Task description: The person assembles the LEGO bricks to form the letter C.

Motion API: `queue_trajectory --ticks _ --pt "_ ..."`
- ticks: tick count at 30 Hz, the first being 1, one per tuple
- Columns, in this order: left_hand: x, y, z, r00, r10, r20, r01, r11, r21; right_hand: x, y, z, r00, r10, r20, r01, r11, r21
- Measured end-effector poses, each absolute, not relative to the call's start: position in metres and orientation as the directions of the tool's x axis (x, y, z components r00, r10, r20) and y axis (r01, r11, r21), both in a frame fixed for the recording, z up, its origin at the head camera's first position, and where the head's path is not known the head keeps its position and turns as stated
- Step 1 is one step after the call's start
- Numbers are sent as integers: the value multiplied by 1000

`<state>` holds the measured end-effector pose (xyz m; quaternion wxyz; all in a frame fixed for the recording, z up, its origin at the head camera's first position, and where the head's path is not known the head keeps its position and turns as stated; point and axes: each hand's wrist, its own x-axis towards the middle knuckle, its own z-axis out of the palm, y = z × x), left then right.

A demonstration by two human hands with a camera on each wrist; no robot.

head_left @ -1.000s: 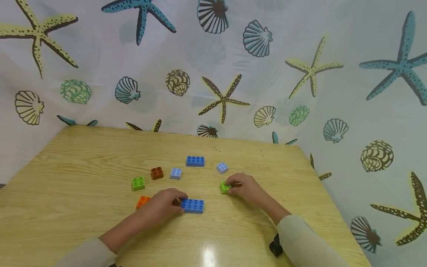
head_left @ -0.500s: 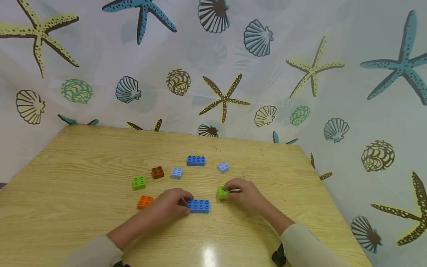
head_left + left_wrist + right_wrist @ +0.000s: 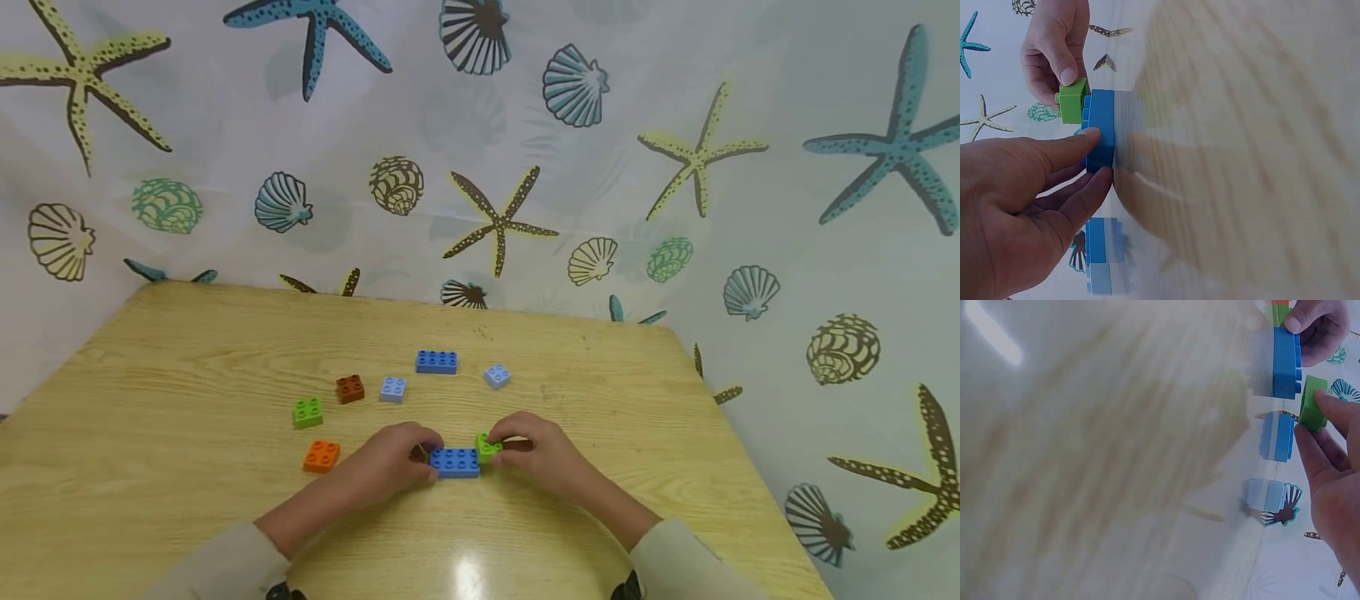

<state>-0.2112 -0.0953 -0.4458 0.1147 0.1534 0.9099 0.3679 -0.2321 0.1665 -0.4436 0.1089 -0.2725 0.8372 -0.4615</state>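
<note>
Your left hand [image 3: 390, 460] pinches a blue, oblong, studded plastic brick [image 3: 455, 463] on the glossy wood-grain table [image 3: 187, 358]; your right hand [image 3: 546, 452] pinches a lime-green, square plastic brick [image 3: 485, 447], raised beside its right end; behind hangs white starfish-and-shell-printed cloth [image 3: 495, 125].

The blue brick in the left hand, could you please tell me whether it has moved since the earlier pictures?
Yes: in the head view, the blue brick in the left hand has moved rightward, farther from the resting orange brick.
</note>
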Motion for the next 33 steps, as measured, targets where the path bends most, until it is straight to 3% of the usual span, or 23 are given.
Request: queue_trajectory --ticks 14,33 --pt "-214 -90 -445 -927 364 -90 201 684 701 -230 163 -444 -819 -570 62 -359 426 -830" --pt "-215 -88 -446 -929 358 -95 193 687 701 -228 161 -437 -774 -624 105 -513 521 -682"
